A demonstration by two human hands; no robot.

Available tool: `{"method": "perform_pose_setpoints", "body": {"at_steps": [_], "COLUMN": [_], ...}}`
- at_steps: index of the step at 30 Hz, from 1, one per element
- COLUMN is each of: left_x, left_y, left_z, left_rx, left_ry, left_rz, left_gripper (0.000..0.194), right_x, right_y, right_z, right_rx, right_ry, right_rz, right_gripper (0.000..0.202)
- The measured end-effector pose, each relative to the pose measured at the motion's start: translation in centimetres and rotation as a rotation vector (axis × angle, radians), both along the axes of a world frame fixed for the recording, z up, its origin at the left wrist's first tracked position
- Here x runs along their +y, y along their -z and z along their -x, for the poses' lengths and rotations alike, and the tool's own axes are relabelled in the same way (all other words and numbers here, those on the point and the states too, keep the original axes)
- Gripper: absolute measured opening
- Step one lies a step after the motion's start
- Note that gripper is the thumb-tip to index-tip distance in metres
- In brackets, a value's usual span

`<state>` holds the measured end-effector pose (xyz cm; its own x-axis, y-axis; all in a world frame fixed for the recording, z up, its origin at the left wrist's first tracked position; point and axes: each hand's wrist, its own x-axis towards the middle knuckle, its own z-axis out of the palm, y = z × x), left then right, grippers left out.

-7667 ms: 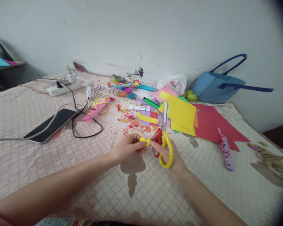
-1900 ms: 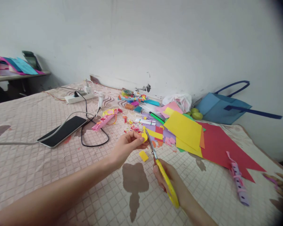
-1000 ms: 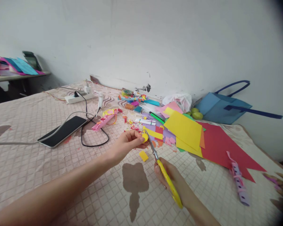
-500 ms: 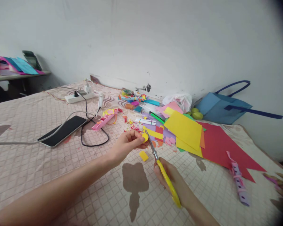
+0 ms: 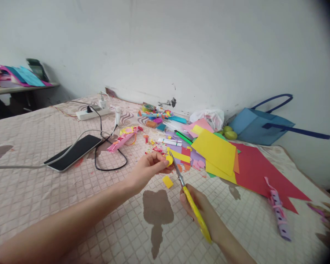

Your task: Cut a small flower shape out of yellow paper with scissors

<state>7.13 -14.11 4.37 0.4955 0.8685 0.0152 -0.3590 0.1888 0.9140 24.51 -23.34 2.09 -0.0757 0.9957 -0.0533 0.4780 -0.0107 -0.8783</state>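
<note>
Between thumb and fingers, my left hand (image 5: pixel 151 167) pinches a small rounded yellow paper piece (image 5: pixel 169 160). My right hand (image 5: pixel 196 205) is wrapped round the yellow handles of a pair of scissors (image 5: pixel 192 201). The metal blades point away from me and lie right beside the paper piece; whether they touch it I cannot tell. A small yellow paper square (image 5: pixel 167 182) rests on the cloth just below my left fingertips. Beyond the hands lie a yellow paper strip (image 5: pixel 178 155) and tiny coloured scraps (image 5: pixel 156 147).
Yellow sheets (image 5: pixel 216 150) and red paper (image 5: pixel 260 168) spread to the right, near a purple paper roll (image 5: pixel 279 214). A blue bag (image 5: pixel 260 126) stands by the wall. On the left are a black phone-like device (image 5: pixel 73 152), cables and a white power strip (image 5: pixel 95 113).
Almost nothing differs. The left hand and the paper piece keep their place, and the scissors in my right hand have barely shifted.
</note>
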Motion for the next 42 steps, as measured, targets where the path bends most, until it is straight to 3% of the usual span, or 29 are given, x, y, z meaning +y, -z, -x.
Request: {"method": "perform_pose_setpoints", "body": {"at_steps": [10,16,22,33,42], "left_x": [0.6,1.9,2.3,2.6,2.7], "left_y": [-0.1,0.0,0.2,0.4,0.6], "left_z": [0.3,1.1,1.5,1.6,1.6], "left_rx": [-0.036,0.015,0.036,0.059,0.047], "left_ry": [0.069,0.225,0.280,0.336,0.351], "left_rz": [0.022,-0.019,-0.035,-0.031,-0.039], "left_gripper": [0.021,0.021,0.019,0.017,0.018], "right_x": [0.1,0.3,0.2,-0.1,-0.2], "right_y": [0.7,-0.3,-0.6,-1.3,-1.0], "right_z": [-0.8,-1.9,-2.4,-2.6,-2.6], "right_rx": [0.103,0.051,-0.017,0.032,-0.026], "right_ry": [-0.044,-0.130,-0.160,-0.075,-0.097], "right_rz": [0.123,0.063,0.043,0.069,0.019], "right_gripper": [0.041,0.042,0.034,0.034,0.024]}}
